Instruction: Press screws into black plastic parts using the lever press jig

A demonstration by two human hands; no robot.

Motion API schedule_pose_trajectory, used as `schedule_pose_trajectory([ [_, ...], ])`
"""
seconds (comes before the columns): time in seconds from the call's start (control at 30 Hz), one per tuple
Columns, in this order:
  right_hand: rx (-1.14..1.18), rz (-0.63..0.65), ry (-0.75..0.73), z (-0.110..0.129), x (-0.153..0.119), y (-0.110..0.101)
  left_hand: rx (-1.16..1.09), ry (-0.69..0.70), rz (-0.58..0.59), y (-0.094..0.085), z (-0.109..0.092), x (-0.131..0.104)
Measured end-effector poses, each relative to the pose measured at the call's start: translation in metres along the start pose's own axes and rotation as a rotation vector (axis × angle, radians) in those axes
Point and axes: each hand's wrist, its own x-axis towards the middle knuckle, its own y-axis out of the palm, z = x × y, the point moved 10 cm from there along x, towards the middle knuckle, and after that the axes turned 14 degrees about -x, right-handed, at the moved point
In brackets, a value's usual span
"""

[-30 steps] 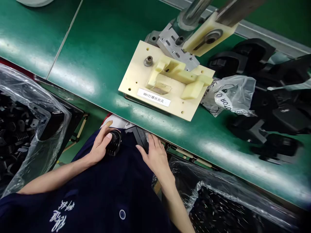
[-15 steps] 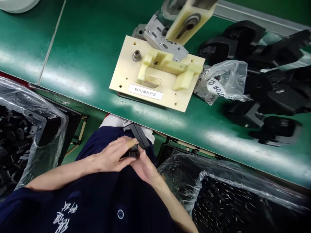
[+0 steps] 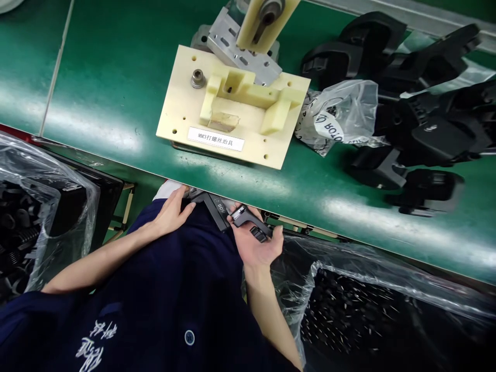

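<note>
My right hand (image 3: 258, 245) is turned palm up over my lap, its fingers closed round a small black plastic part (image 3: 248, 216) with a curved arm and a shiny strip at one end. A small black ribbed piece (image 3: 258, 234) lies against the same palm; whether it is joined to the curved part I cannot tell. On my lap sits a dark grey angled plastic part (image 3: 217, 211) with white letters on it. Close to its left end is my left hand (image 3: 170, 213), thumb and fingers apart, the fingertips partly under the bench edge. Nothing shows in that hand.
A cream fixture (image 3: 176, 111) with a metal bracket (image 3: 240, 51) stands on the green bench (image 3: 116, 93). To its right are a clear bag (image 3: 349, 106) and several black housings (image 3: 434, 129). Plastic-lined bins of black parts stand left (image 3: 87, 217) and right (image 3: 321, 253).
My hands were together on a small black part and have parted. The left went up and left to the bench edge; the right moved right, carrying the black part. The view shifted slightly.
</note>
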Motion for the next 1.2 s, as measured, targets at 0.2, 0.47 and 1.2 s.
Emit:
schedule_pose_trajectory([
  [0.2,0.171,-0.047,0.106,-0.015,0.015,-0.013,-0.060,-0.064,0.132,0.023,0.014,0.026],
  [0.47,0.083,0.114,0.273,-0.042,0.001,-0.004,-0.194,0.008,0.029,0.013,0.013,0.011],
  [1.2,-0.456,0.642,0.408,-0.048,-0.044,0.064,-1.080,-0.174,-0.310,-0.114,0.018,-0.057],
])
